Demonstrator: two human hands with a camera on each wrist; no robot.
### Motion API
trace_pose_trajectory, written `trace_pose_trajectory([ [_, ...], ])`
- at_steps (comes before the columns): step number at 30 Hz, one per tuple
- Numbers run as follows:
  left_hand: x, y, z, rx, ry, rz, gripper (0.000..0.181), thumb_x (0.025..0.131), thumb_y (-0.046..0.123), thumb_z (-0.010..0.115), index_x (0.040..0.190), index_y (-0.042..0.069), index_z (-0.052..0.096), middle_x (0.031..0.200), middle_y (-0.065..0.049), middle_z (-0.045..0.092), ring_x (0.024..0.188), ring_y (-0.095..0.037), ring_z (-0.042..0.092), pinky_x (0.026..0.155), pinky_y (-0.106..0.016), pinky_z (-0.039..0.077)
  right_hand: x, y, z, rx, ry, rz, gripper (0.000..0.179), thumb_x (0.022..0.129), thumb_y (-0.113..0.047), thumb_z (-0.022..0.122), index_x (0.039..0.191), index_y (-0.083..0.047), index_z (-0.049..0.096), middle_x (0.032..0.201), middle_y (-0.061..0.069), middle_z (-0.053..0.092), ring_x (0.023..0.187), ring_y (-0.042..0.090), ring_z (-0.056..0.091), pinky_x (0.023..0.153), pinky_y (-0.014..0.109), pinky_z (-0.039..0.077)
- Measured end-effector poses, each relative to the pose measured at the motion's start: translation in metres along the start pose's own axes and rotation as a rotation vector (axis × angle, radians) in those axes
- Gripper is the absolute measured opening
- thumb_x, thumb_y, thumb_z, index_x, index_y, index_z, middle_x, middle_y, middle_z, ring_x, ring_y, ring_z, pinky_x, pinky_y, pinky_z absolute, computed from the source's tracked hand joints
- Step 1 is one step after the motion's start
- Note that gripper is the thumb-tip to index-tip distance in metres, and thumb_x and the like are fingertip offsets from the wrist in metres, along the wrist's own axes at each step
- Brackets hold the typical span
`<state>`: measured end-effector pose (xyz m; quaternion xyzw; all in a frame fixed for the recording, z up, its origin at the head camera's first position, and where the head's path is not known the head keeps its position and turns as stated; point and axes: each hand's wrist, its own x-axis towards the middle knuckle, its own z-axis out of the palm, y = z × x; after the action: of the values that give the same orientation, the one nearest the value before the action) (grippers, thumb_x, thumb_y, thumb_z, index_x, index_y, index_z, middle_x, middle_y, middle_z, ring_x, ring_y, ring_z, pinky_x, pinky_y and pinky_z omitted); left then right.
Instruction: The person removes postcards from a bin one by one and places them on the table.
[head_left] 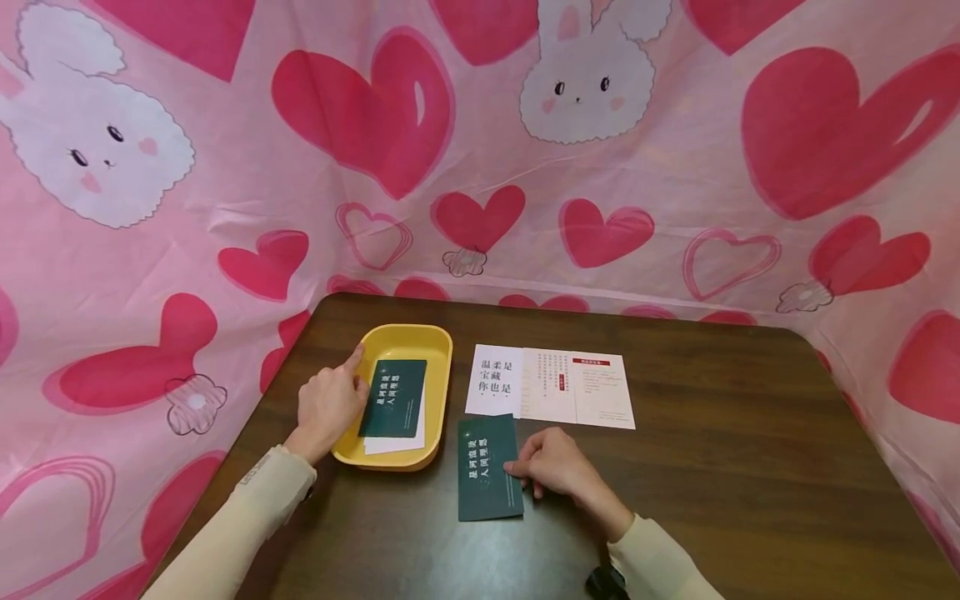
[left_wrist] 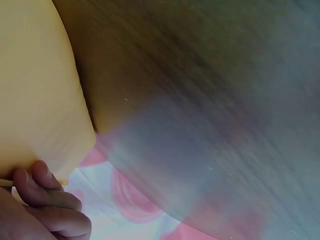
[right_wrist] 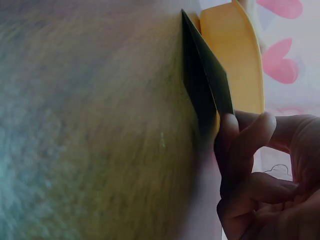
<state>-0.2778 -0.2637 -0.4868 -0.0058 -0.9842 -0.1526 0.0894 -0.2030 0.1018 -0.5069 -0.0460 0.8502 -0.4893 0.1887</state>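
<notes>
A yellow plastic tray [head_left: 447, 367] stands on the left part of the table. My left hand [head_left: 330, 404] grips its left rim; in the left wrist view, curled fingers [left_wrist: 47, 185] lie against the tray's outer wall. Inside the tray, a dark green card [head_left: 394, 400] with white characters lies on top of a white card [head_left: 397, 443]. My right hand [head_left: 553, 460] pinches the right edge of another dark green card [head_left: 486, 492], just right of the tray. In the right wrist view this card [right_wrist: 207, 70] slants up from the tabletop, held between thumb and fingers.
Behind the held card, a white printed sheet [head_left: 547, 385] in three panels, with black characters and red marks, lies on the dark wooden table [head_left: 720, 467]. Pink cloth [head_left: 495, 158] with hearts and rabbits hangs around the table's back and sides.
</notes>
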Motion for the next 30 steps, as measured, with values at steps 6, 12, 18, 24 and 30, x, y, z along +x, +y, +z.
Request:
trace_pose_trajectory([
  [6,0.0003,-0.0021,0.0009,0.014,-0.006,-0.006,0.068,0.098,0.019,0.069,0.161,0.011,0.042,0.059,-0.004,0.048,0.048,-0.023,0.045,0.050,-0.034,0.044,-0.0014,0.0007,0.0034,-0.055,-0.025,-0.029,0.028,0.091,-0.023,0.083,0.070,-0.009,0.070,0.056,0.000,0.065,0.039,0.008,0.055,0.043,0.022,0.040],
  [12,-0.0007,-0.0031,0.0010,0.011,-0.002,-0.009,0.069,0.099,0.020,0.069,0.162,0.013,0.041,0.059,-0.003,0.049,0.048,-0.022,0.046,0.050,-0.033,0.046,-0.0020,-0.0004,0.0054,-0.109,-0.050,-0.047,0.034,0.093,-0.026,0.081,0.065,-0.010,0.070,0.052,-0.001,0.064,0.037,0.006,0.052,0.043,0.024,0.041],
  [18,-0.0016,-0.0018,-0.0008,0.013,-0.006,-0.015,0.069,0.099,0.020,0.068,0.162,0.014,0.041,0.059,-0.003,0.050,0.048,-0.022,0.046,0.050,-0.033,0.046,-0.0014,0.0006,0.0056,-0.122,-0.081,-0.045,0.039,0.095,-0.028,0.079,0.062,-0.010,0.069,0.051,-0.001,0.063,0.037,0.006,0.052,0.041,0.023,0.040],
  [24,-0.0004,-0.0008,-0.0008,0.007,-0.012,-0.023,0.069,0.099,0.022,0.068,0.162,0.015,0.041,0.059,-0.002,0.050,0.047,-0.021,0.047,0.050,-0.032,0.047,-0.0012,0.0018,0.0034,-0.117,-0.102,-0.037,0.044,0.097,-0.033,0.077,0.061,-0.009,0.068,0.052,0.000,0.064,0.038,0.008,0.055,0.042,0.023,0.041],
  [30,-0.0010,-0.0005,-0.0011,0.004,-0.014,-0.027,0.069,0.099,0.021,0.068,0.162,0.015,0.041,0.059,-0.002,0.051,0.047,-0.022,0.047,0.050,-0.032,0.046,-0.0055,-0.0020,0.0005,-0.214,-0.050,-0.145,0.037,0.096,-0.029,0.078,0.066,-0.013,0.064,0.052,-0.005,0.059,0.043,0.008,0.053,0.045,0.026,0.043],
])
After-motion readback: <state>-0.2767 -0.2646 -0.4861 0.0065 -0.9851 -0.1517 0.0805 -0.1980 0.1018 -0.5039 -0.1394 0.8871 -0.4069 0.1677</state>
